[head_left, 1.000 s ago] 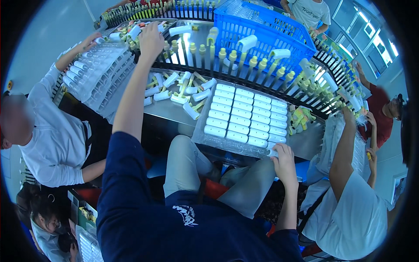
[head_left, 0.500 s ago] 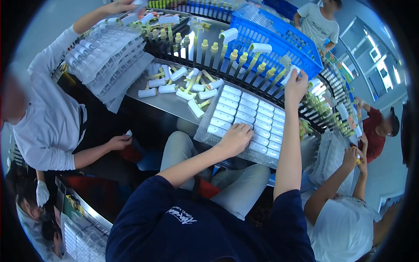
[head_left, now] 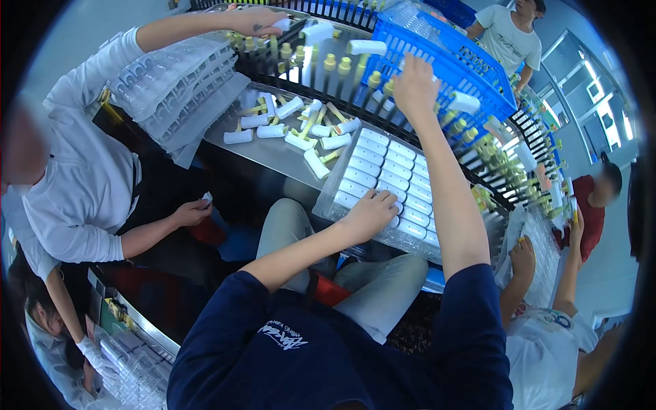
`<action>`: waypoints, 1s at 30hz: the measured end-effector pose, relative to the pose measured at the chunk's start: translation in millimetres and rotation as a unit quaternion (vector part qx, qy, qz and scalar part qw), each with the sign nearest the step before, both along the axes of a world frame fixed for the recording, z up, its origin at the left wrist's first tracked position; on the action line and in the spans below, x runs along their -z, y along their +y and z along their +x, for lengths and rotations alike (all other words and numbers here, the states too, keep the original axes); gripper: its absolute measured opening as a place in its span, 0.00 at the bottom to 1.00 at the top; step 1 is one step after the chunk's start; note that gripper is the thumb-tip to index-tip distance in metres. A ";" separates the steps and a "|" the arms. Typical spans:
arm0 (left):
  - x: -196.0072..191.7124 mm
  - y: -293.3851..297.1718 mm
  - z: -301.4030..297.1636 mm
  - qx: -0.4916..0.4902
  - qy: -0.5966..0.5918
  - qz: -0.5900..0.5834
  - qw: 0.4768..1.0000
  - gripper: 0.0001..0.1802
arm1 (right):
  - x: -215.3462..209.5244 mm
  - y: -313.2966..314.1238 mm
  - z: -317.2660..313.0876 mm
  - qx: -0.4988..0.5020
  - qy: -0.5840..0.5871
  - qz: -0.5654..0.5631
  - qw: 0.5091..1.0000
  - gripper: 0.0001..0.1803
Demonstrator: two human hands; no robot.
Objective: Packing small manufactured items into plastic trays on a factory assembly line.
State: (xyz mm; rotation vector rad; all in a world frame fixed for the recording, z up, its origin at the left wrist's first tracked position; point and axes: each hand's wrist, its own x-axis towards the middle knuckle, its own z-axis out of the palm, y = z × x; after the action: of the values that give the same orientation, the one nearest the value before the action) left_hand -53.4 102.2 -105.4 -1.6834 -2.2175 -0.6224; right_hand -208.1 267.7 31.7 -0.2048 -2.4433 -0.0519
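My left hand [head_left: 371, 216] rests with bent fingers on the lower left part of a clear blister tray [head_left: 335, 208], its fingertips closed on one of the white curved plastic covers [head_left: 365, 166] that sit there in rows. My right hand [head_left: 415, 92] is raised at the conveyor rack, its fingers together at the height of the hanging covers. Whatever they hold is hidden. White covers on pale yellow stems, such as one hanging cover [head_left: 465, 102], stand along the rack beside yellow-topped pegs [head_left: 344, 66].
Loose white covers with yellow stems [head_left: 298, 142] lie on the metal table [head_left: 229, 156] to the left. Behind the rack is a blue crate [head_left: 444, 58]. Stacked clear trays [head_left: 181, 96] are near a co-worker [head_left: 89, 178] on the left. Another co-worker [head_left: 547, 348] sits at the right.
My right hand has moved left and away from me along the rack; the white piece it held no longer shows in it. My left hand stays on the tray. The hanging covers have shifted right.
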 end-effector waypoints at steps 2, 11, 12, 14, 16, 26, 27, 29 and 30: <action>-2.9 2.7 0.3 0.010 0.057 0.008 0.998 0.14 | -3.3 -0.1 3.0 -0.073 0.006 -0.011 0.997 0.36; -77.5 -6.3 -34.0 0.038 -0.241 0.152 0.958 0.19 | 23.4 -6.5 189.3 -0.156 0.044 -0.363 0.918 0.19; -93.0 5.4 -45.9 0.025 -0.209 0.213 0.954 0.19 | 42.7 -0.4 211.6 -0.109 0.040 -0.436 0.892 0.17; -128.5 34.2 -63.8 0.000 -0.337 0.259 0.905 0.15 | 75.7 9.8 250.6 -0.033 -0.013 -0.456 0.889 0.16; -136.8 64.1 -96.8 -0.066 -0.266 0.274 0.922 0.14 | 95.8 4.2 272.8 -0.028 -0.021 -0.505 0.862 0.15; -162.9 116.0 -191.1 -0.229 -0.151 0.228 0.934 0.18 | 104.9 1.2 331.9 0.022 0.010 -0.464 0.886 0.11; -164.7 113.4 -201.6 -0.233 -0.129 0.193 0.944 0.18 | 107.5 2.5 334.5 0.025 -0.010 -0.427 0.904 0.10; -170.0 105.2 -216.6 -0.193 -0.081 0.120 0.971 0.18 | 112.2 4.2 335.8 0.025 -0.030 -0.397 0.917 0.10; -170.9 104.0 -219.7 -0.201 -0.064 0.053 0.976 0.18 | 114.2 5.5 336.3 0.030 -0.034 -0.377 0.925 0.10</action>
State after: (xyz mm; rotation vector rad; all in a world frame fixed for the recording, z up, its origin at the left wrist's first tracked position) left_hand -273.2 206.2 65.5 -1.1232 -2.4663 -0.7412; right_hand 128.2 273.2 -82.5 -0.6196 -2.4072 0.8787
